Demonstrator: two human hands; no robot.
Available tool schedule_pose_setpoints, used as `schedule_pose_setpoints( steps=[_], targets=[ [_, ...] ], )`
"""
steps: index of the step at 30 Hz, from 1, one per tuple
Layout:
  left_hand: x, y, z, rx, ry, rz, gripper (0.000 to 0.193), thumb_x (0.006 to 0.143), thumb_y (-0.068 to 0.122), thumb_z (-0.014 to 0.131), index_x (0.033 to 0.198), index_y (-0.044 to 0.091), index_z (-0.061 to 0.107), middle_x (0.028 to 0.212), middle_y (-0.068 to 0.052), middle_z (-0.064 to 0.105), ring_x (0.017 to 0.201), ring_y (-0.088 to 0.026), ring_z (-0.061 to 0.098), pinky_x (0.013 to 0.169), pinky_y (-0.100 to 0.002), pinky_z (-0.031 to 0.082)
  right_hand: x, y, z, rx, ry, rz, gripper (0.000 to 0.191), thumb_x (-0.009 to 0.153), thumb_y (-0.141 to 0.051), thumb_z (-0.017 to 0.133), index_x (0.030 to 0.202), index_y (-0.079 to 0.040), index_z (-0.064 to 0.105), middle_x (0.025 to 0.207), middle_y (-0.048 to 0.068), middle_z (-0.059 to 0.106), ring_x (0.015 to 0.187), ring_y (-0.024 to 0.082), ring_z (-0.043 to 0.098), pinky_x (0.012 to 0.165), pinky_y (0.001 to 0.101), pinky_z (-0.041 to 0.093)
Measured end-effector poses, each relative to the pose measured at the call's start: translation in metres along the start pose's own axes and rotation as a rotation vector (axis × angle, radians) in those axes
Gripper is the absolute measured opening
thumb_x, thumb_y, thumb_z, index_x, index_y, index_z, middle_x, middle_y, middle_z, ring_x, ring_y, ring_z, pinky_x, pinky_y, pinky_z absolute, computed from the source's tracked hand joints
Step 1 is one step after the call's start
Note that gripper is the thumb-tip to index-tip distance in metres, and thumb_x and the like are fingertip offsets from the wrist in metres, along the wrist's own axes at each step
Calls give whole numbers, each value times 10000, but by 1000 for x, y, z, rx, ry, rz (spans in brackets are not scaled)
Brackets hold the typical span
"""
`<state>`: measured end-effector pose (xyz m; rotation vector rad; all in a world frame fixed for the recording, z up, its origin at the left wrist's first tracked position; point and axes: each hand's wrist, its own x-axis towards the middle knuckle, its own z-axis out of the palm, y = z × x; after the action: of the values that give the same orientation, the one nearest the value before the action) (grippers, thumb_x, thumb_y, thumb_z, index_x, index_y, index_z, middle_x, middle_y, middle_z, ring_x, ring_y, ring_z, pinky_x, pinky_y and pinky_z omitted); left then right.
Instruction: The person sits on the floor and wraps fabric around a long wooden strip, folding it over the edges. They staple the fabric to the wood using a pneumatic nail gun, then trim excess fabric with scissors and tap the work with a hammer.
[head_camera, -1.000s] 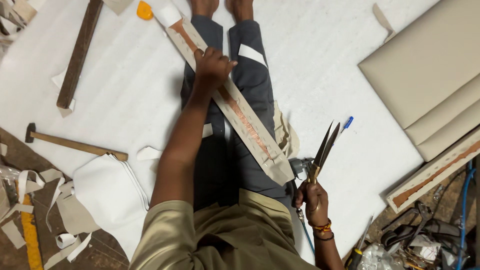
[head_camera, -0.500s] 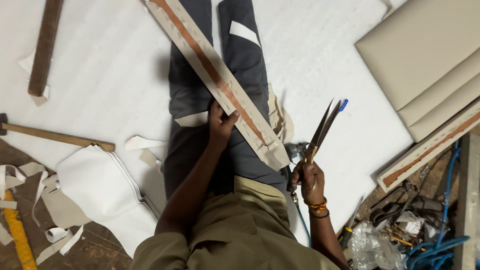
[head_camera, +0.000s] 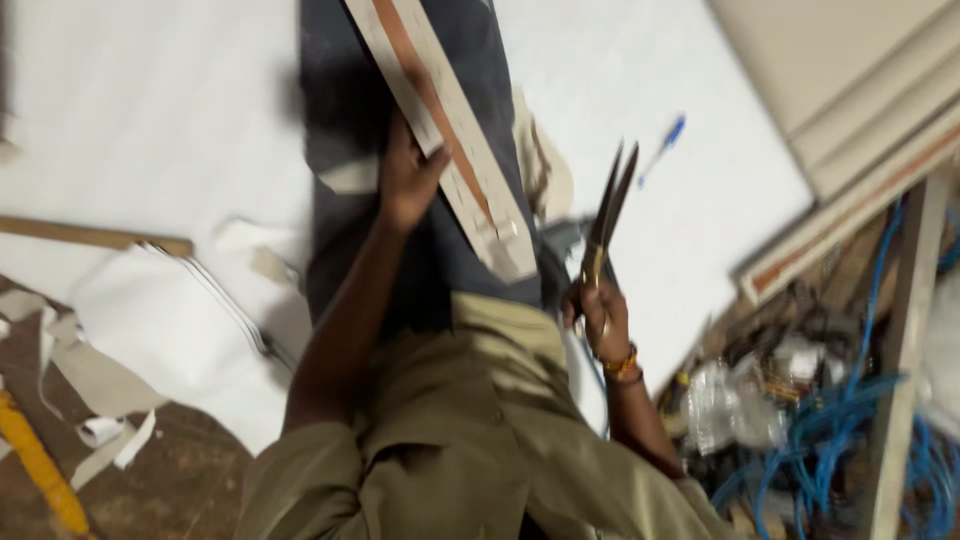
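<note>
Hands split: left hand (head_camera: 408, 182) pressed flat on a long pale strip (head_camera: 440, 120), right hand (head_camera: 598, 318) closed around the handles of scissors (head_camera: 606, 215).
Strip lies diagonally across the person's dark trousered legs (head_camera: 340, 130), seemingly pinned there to keep it steady; scissors point up and away, blades nearly closed, clear of the strip. Floor under white sheet (head_camera: 150, 110); blue pen (head_camera: 662, 148) right, stacked beige panels (head_camera: 850, 70) far right, blue cables (head_camera: 830, 450) near right, offcuts (head_camera: 100, 400) near left.

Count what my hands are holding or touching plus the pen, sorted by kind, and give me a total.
Scissors, in the right hand: 1
Long strip, under the left hand: 1
Blue pen, on the white sheet: 1
Total: 3
</note>
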<state>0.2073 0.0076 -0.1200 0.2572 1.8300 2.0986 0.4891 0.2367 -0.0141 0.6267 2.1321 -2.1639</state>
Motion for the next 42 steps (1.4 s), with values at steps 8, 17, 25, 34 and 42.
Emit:
schedule_pose_setpoints(
  steps=[8,17,25,34,42],
  targets=[
    [-66,66,46,695,30,316,823,1005,231,828,1611,56,300,1663,-330,157,1555,-465,238,1267,-531,327,-79,10,-37,-103,-256,149,451,1051,-449,502,890,-36,583,671,30,613,570,100,596,535,256,493],
    [-67,120,48,823,-920,365,162,808,158,787,959,184,840,1397,-57,599,1445,-302,347,1154,-537,212,-129,12,-40,-389,-394,252,436,1000,-449,596,828,-48,583,585,28,502,515,143,520,500,311,447],
    [-34,118,79,990,-1113,247,122,734,280,847,824,200,828,1224,23,624,1270,-181,438,999,-473,207,-117,15,-51,-651,-441,240,456,916,-518,652,829,-73,604,536,75,453,493,199,446,501,370,389],
    [-12,82,99,980,-1226,222,53,697,167,839,669,140,803,1082,-101,666,1014,-323,643,896,-456,462,-74,-2,-43,-552,-544,227,454,965,-505,637,866,-63,617,626,22,508,579,160,471,540,346,429],
    [-2,86,101,1006,-1344,121,191,752,300,835,723,122,773,970,-90,695,994,-322,668,881,-474,484,-51,-5,-42,-491,-595,306,467,949,-530,625,863,-71,606,608,-17,502,556,94,475,514,281,409]
  ],
)
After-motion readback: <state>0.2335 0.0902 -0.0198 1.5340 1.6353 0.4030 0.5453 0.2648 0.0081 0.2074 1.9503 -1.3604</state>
